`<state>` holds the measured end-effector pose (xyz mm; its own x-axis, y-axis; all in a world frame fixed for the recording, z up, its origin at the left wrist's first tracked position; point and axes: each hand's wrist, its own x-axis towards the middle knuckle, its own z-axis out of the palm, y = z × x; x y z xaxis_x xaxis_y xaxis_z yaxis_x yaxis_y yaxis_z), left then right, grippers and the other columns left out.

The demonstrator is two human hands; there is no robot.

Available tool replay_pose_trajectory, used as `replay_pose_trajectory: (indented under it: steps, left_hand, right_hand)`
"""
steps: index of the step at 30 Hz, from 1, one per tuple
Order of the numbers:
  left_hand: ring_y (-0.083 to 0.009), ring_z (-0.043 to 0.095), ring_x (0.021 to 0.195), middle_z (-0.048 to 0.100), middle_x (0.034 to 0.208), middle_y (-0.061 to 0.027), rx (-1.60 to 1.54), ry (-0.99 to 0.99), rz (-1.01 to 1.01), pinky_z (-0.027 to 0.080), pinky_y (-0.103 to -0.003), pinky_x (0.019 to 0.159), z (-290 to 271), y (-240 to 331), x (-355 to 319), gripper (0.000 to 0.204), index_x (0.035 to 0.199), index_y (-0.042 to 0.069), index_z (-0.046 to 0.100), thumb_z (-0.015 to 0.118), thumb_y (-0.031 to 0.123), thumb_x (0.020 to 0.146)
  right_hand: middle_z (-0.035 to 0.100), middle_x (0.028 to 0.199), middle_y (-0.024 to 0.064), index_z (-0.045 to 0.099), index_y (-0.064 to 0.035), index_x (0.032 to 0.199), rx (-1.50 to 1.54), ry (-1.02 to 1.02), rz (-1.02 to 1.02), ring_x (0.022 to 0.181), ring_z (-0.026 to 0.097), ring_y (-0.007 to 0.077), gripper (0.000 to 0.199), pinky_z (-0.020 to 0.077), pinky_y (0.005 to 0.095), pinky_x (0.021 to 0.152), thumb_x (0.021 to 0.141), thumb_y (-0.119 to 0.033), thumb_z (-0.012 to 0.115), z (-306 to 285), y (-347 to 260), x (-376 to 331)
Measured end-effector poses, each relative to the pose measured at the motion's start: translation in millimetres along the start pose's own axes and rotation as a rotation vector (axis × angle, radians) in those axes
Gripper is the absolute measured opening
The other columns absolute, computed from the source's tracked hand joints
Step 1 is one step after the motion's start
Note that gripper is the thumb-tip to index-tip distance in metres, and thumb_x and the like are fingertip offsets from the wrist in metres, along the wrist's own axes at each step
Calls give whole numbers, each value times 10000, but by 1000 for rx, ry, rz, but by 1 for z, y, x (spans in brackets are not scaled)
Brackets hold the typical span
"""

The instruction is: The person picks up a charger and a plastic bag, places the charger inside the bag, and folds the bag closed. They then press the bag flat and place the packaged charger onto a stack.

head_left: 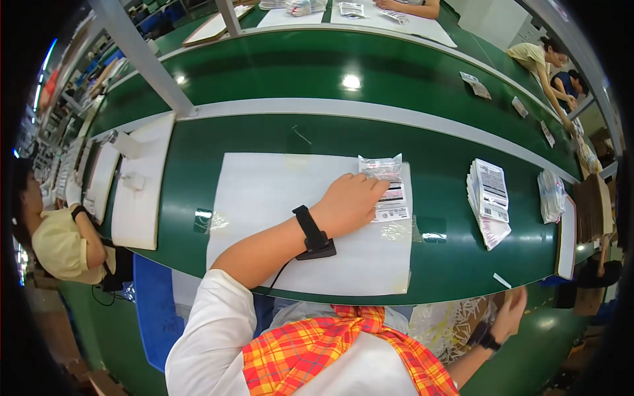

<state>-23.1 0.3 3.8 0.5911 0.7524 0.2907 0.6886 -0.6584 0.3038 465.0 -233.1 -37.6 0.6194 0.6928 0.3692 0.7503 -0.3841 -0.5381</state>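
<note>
My left hand (349,203) lies over a white and silver printed plastic packet (392,210) at the right side of a white sheet (284,198). Its bent fingers press the packet down; the fingertips are partly hidden. A black strap with a small box circles that wrist. My right hand (508,315) is lower right, just beyond the table's front edge, its thumb and fingers apart with nothing visible between them. Close to it, a thin white strip (502,280) rests at the table edge. Beneath that hand, a clear bag (456,323) contains many white strips.
To the right stand a fanned stack of printed packets (490,198) and another bundle of packets (551,197). A white board (142,191) carries a cylindrical container at left. A blue bin (155,310) sits below. Beyond the metal rail, loose packets (475,86) lie on a green surface. Other people work around.
</note>
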Motion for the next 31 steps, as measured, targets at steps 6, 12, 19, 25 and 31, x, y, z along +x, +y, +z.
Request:
replay_pose_trajectory:
  steps: [6,12,19,25,31]
  left_hand:
    - [-261,566,913,568,938,-67,104,-7,52,455,-392,783,-7,-1,-2,245,948,87,646,709,229,759]
    - [-266,564,911,572,929,-76,113,41,-105,450,-392,771,-13,2,-5,291,929,92,661,739,302,743]
    - [-278,593,827,613,830,-86,46,-1,-95,462,-404,738,-9,-11,-4,228,856,87,652,710,295,782]
    - [-320,604,691,598,675,-99,-233,-215,-97,476,-444,661,-17,-51,2,220,772,81,619,654,290,831]
    - [-337,638,729,643,712,-136,-202,-227,-99,495,-469,670,-14,-56,13,235,744,61,610,614,273,844]
  right_hand:
    - [578,1238,195,457,-48,1407,356,-764,-607,1062,603,285,578,472,361,944,870,-125,655,96,-299,36]
    - [548,1225,213,304,-100,1503,36,-932,-836,1058,582,376,868,485,400,937,762,-154,754,171,-350,40]
    - [559,1203,192,420,-86,1429,44,-872,-1226,1084,571,384,832,485,417,934,685,-152,786,183,-377,52]
    - [591,1217,184,519,-28,1324,128,-926,-1051,1138,563,357,710,453,398,1004,689,-177,799,247,-409,134]
    - [503,1363,173,430,-46,1405,176,-502,-636,1260,497,324,736,395,403,1074,768,-203,764,320,-417,191]
